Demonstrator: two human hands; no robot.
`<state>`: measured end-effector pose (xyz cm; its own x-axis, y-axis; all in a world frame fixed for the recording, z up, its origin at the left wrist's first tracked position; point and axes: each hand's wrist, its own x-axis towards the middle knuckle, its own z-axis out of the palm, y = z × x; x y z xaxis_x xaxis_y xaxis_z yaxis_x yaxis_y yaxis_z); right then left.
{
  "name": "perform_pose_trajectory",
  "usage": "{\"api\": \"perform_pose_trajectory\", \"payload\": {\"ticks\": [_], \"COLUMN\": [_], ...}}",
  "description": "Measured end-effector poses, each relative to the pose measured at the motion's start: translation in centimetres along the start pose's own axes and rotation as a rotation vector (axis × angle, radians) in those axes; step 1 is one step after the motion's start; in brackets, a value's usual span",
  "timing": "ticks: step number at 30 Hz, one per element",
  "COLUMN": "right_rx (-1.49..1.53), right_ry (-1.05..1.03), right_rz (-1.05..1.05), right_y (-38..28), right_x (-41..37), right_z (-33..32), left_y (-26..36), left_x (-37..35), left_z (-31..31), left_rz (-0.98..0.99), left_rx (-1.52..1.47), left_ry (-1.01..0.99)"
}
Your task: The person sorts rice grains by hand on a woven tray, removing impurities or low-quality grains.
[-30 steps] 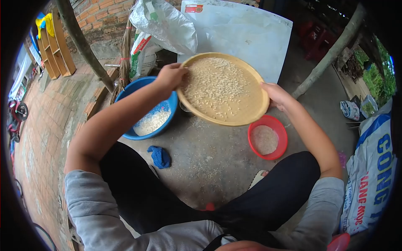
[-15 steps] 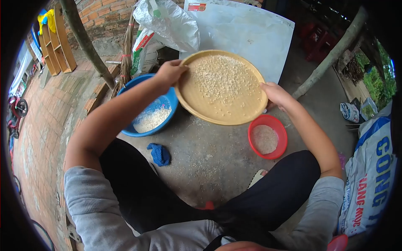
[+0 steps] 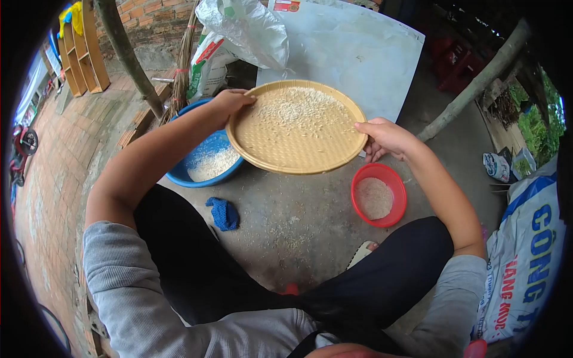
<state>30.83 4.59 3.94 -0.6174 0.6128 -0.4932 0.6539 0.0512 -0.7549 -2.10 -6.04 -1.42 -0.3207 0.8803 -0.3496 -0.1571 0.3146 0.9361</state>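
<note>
A round woven winnowing tray (image 3: 280, 156) is held up in front of me, with pale grains (image 3: 301, 107) scattered mostly over its far half. My left hand (image 3: 231, 101) is closed on the tray's left rim, thumb over the edge. On the right rim, my right hand (image 3: 385, 138) grips with the thumb on top and fingers beneath. Below and left of the tray stands a blue basin (image 3: 206, 181) with pale grain in it, partly hidden by my left forearm and the tray. A red bowl (image 3: 399, 213) holding fine pale grain sits on the floor below my right hand.
A blue cloth (image 3: 223, 214) lies on the concrete floor among spilled grains. Behind the tray are a white board (image 3: 358, 56) and plastic sacks (image 3: 242, 30). A printed sack (image 3: 519, 256) stands at far right. Wooden poles (image 3: 477, 83) slant at both sides.
The tray has shifted left and looks flatter, its near side less lowered. The grains on it have gathered towards the far rim. Both hands still hold it.
</note>
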Motion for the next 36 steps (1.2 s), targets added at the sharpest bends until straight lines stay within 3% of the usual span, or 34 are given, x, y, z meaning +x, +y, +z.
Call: {"api": "perform_pose_trajectory", "payload": {"ticks": [1,5,7,9,11,13,15,17,19,21,23,24,25,27,29,32,35,36], "right_rx": [0.006,0.157,0.004,-0.047,0.002,0.016,0.142,0.145,-0.082,-0.081,0.128,0.011,0.024,0.124,0.095,-0.117,0.070,0.012], "right_ry": [-0.001,0.263,0.247,0.177,-0.011,0.014,0.182,0.181,0.137,0.015,-0.127,-0.014,-0.021,0.158,0.167,0.088,-0.060,0.055], "right_rz": [-0.006,-0.049,-0.107,-0.100,-0.023,0.002,0.003,-0.009,-0.012,-0.044,-0.010,-0.006,-0.005,0.039,-0.023,-0.131,-0.056,-0.057], "right_y": [0.7,6.6,6.8,2.0,0.1,1.2,6.0,6.8,4.1,1.9,1.0,1.4,2.7,6.4,6.7,1.9,1.0,1.6], "right_x": [0.9,5.5,5.9,1.7,0.6,1.4,5.1,5.4,3.3,1.8,1.5,1.8,2.7,5.7,6.1,2.7,2.1,2.5], "right_z": [-0.8,-3.1,-3.5,-0.7,0.1,-0.8,-3.1,-2.9,-1.3,0.0,0.8,0.3,-0.7,-2.7,-2.8,0.1,0.8,0.1], "left_y": [-0.8,-0.8,-1.2,-0.1,-0.1,-1.3,-1.5,-0.9,-0.6,0.4,-0.6,-1.2,-1.7,-1.6,-1.1,0.2,-1.4,-3.0], "left_x": [0.7,-2.1,0.2,0.2,-0.6,-0.3,-1.7,-2.1,-0.2,-1.2,-0.4,-0.8,-1.0,-2.0,-1.5,-0.6,0.1,1.3], "left_z": [0.6,6.5,3.5,0.2,0.0,1.5,4.9,5.8,1.9,-0.9,-0.9,0.4,1.6,4.5,4.1,-1.1,-0.9,-0.7], "left_rz": [0.019,0.102,0.220,0.050,-0.029,0.028,0.011,0.043,0.062,-0.040,-0.042,-0.007,0.014,0.008,0.055,0.076,0.032,0.074], "left_rx": [0.057,0.206,0.311,0.028,-0.064,0.083,0.155,0.197,0.172,-0.061,0.103,0.026,0.060,0.198,0.210,0.057,0.058,0.098], "left_ry": [0.114,0.186,0.166,-0.026,-0.027,0.129,0.153,0.149,0.033,-0.105,0.074,0.102,0.141,0.175,0.163,-0.070,0.109,0.096]}}
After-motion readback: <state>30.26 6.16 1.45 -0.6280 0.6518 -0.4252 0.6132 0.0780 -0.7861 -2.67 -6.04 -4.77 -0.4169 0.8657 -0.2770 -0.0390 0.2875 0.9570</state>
